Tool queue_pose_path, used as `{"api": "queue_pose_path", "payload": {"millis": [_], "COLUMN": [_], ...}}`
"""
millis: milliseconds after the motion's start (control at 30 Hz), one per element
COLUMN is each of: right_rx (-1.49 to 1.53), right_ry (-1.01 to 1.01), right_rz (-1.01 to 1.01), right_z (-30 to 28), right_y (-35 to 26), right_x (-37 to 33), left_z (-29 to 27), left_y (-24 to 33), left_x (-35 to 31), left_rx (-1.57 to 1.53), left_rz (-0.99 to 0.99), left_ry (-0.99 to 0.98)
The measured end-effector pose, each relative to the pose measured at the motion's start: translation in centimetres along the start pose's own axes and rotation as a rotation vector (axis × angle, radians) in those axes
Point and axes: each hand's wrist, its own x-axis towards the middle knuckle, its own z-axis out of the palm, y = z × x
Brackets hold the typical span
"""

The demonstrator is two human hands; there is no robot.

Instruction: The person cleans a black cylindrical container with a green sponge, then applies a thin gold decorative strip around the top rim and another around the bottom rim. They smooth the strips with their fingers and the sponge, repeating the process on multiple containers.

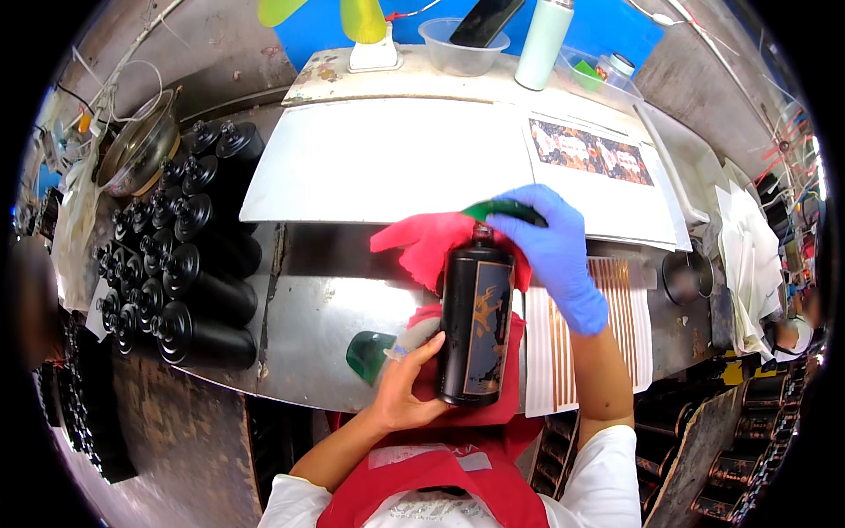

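Note:
A black bottle (476,321) with a dark label bearing an orange-gold design lies in front of me, its neck pointing away. My left hand (407,385), bare, grips its lower end from the left. My right hand (553,249), in a blue glove, presses a green scraper-like tool (503,209) at the bottle's neck. A red cloth (422,239) lies under the bottle's top, and more red cloth sits under its base. A green glass piece (368,355) rests just left of my left hand.
Several black bottles (180,264) lie stacked on their sides at the left. A white board (387,158) covers the metal bench (317,308) behind. Sheets of gold strip labels (616,308) lie to the right. A clear tub (462,48) and a pale flask (544,42) stand at the back.

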Motion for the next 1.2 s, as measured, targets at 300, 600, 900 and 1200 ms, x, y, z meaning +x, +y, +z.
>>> {"api": "queue_pose_path", "payload": {"millis": [300,600,900,1200], "right_rx": [0.033,0.632,0.398,0.003], "right_ry": [-0.374,0.736,0.748,0.534], "right_rz": [-0.075,1.209,1.229,1.02], "right_z": [-1.0,-5.4,-1.4,-4.6], "right_y": [-4.5,2.2,5.0,-2.7], "right_x": [-15.3,-30.6,-30.5,-27.3], "left_z": [0.7,1.3,0.2,-1.0], "left_y": [-1.2,0.4,1.3,1.9], "left_x": [-0.7,1.1,0.5,0.6], "left_rx": [-0.14,0.014,0.157,0.18], "left_rz": [-0.098,-0.074,-0.097,0.098], "left_ry": [-0.049,-0.123,-0.159,-0.027]}}
